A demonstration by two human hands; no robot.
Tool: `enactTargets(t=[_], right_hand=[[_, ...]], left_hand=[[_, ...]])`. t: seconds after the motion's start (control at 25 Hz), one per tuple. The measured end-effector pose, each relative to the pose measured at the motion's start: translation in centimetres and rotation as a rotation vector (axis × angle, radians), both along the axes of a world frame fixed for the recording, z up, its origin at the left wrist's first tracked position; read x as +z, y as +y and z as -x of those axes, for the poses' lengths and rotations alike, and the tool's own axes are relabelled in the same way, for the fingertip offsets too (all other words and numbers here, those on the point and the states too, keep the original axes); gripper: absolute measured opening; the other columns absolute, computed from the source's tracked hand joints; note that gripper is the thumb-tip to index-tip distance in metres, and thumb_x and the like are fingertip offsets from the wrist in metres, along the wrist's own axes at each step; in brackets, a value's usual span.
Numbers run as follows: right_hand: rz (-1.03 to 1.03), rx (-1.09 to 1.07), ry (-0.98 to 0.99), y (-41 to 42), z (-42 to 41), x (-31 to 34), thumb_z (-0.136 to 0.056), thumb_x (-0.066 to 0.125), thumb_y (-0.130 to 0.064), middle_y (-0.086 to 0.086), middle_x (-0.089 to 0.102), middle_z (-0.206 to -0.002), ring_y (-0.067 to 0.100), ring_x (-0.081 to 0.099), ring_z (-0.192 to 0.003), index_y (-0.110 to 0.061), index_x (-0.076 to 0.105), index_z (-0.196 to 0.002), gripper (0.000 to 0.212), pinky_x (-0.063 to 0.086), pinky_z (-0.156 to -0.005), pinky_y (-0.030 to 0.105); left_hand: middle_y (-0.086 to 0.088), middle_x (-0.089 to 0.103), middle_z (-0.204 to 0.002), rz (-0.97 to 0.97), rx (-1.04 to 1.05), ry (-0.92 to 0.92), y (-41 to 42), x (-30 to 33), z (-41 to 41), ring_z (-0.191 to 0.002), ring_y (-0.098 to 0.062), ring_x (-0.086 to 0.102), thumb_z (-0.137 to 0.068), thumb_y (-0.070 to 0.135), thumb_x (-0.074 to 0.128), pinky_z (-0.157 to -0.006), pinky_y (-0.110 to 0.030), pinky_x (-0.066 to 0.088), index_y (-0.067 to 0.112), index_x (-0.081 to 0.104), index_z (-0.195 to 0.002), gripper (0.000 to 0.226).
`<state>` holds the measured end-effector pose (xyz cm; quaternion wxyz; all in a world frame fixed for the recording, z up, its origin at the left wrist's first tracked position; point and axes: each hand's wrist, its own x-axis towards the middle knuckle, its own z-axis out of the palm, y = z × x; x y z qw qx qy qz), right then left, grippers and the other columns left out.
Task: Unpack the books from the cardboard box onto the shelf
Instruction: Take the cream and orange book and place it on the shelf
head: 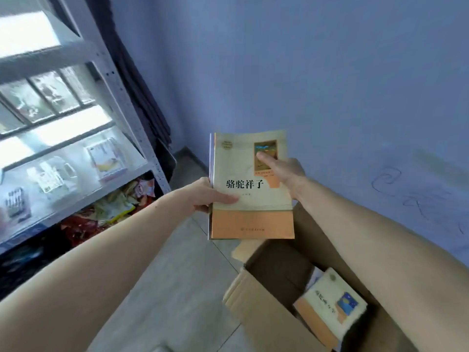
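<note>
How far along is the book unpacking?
Done: a few books already lie on the shelf. In hand: the left hand and right hand hold an orange-and-cream book above the cardboard box. Left: at least one similar book remains inside.

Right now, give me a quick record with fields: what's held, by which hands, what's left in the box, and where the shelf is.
held: cream-and-orange book, cover facing the camera, above the floor
left hand: grips the book's left edge, thumb on the cover
right hand: holds the right edge, thumb on the cover
cardboard box: open, lower right, another book inside
shelf: metal rack at left, items already on it
</note>
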<state>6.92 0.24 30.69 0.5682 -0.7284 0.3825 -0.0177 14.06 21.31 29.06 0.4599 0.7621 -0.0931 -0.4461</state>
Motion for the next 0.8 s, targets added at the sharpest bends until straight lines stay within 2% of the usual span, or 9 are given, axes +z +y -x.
enactTargets(t=[0.08,0.2,0.36,0.52,0.56,0.6,0.68,0.76,0.8], right_hand=[[0.055,0.085,-0.087,5.9,-4.8,4.3,-0.066,0.076,-0.065,0.008,0.075,-0.095,0.025,0.071,-0.088,-0.01,0.074,-0.091,0.06,0.057,-0.086,0.04],[0.097,0.19,-0.247,15.3,-11.5,9.9,-0.069,0.077,-0.061,0.009,0.075,-0.094,0.025,0.072,-0.087,-0.009,0.075,-0.092,0.057,0.058,-0.081,0.039],[0.086,0.346,-0.428,29.3,-20.4,16.6,-0.068,0.08,-0.057,0.01,0.074,-0.097,0.025,0.072,-0.087,-0.009,0.073,-0.104,0.06,0.059,-0.081,0.04],[0.052,0.431,-0.645,41.4,-27.5,21.5,-0.062,0.082,-0.059,-0.004,0.074,-0.077,0.004,0.071,-0.062,-0.022,0.074,-0.089,0.046,0.055,-0.051,0.018],[0.039,0.458,-0.682,44.1,-28.9,22.6,-0.06,0.081,-0.06,-0.006,0.075,-0.077,0.002,0.071,-0.06,-0.025,0.073,-0.086,0.045,0.053,-0.049,0.017],[0.026,0.479,-0.707,46.5,-30.4,23.5,-0.056,0.08,-0.063,-0.005,0.075,-0.08,0.005,0.072,-0.063,-0.025,0.073,-0.087,0.05,0.055,-0.052,0.02],[0.003,0.514,-0.731,51.4,-33.7,25.1,-0.048,0.078,-0.069,-0.003,0.075,-0.084,0.012,0.074,-0.07,-0.022,0.072,-0.094,0.065,0.06,-0.061,0.029],[-0.037,0.563,-0.77,55.4,-37.1,26.1,-0.049,0.079,-0.067,-0.005,0.075,-0.08,0.012,0.074,-0.069,-0.023,0.072,-0.09,0.06,0.061,-0.062,0.031],[-0.051,0.591,-0.784,57.4,-38.9,26.4,-0.051,0.08,-0.065,-0.005,0.075,-0.079,0.012,0.074,-0.069,-0.024,0.072,-0.088,0.056,0.061,-0.062,0.031]], left_hand=[[-0.001,0.078,-0.107,0.114,0.079,-0.118,6.7,3.8,-2.7,-0.089,-0.017,0.075,-0.073,0.018,0.088,-0.055,-0.021,0.056,0.018,0.073,-0.113,0.043],[0.005,0.078,-0.104,0.238,0.17,-0.287,16.5,9.0,-6.1,-0.093,-0.013,0.075,-0.074,0.011,0.086,-0.063,-0.016,0.057,0.024,0.073,-0.109,0.039],[-0.002,0.075,-0.116,0.252,0.349,-0.501,30.6,15.4,-11.1,-0.107,-0.021,0.071,-0.071,0.011,0.089,-0.087,-0.036,0.06,0.015,0.063,-0.125,0.06],[-0.004,0.074,-0.117,0.24,0.45,-0.694,42.6,20.9,-16.3,-0.107,-0.021,0.071,-0.069,0.004,0.089,-0.086,-0.035,0.06,0.011,0.065,-0.124,0.06],[-0.005,0.074,-0.118,0.225,0.468,-0.733,45.1,21.9,-17.5,-0.108,-0.022,0.071,-0.068,0.005,0.089,-0.087,-0.036,0.06,0.01,0.064,-0.125,0.062],[-0.005,0.074,-0.118,0.203,0.483,-0.771,47.5,22.8,-18.7,-0.108,-0.022,0.07,-0.067,0.007,0.09,-0.088,-0.037,0.06,0.011,0.064,-0.125,0.064],[0.002,0.074,-0.115,0.137,0.522,-0.852,52.2,24.3,-21.5,-0.106,-0.015,0.071,-0.064,0.014,0.093,-0.082,-0.029,0.061,0.017,0.063,-0.125,0.068],[0.007,0.074,-0.112,0.088,0.539,-0.922,56.2,25.4,-24.2,-0.104,-0.009,0.07,-0.063,0.019,0.094,-0.077,-0.021,0.06,0.02,0.061,-0.125,0.069],[0.006,0.074,-0.113,0.077,0.538,-0.947,58.1,25.6,-25.7,-0.104,-0.01,0.07,-0.065,0.019,0.093,-0.079,-0.024,0.061,0.019,0.061,-0.126,0.069]])
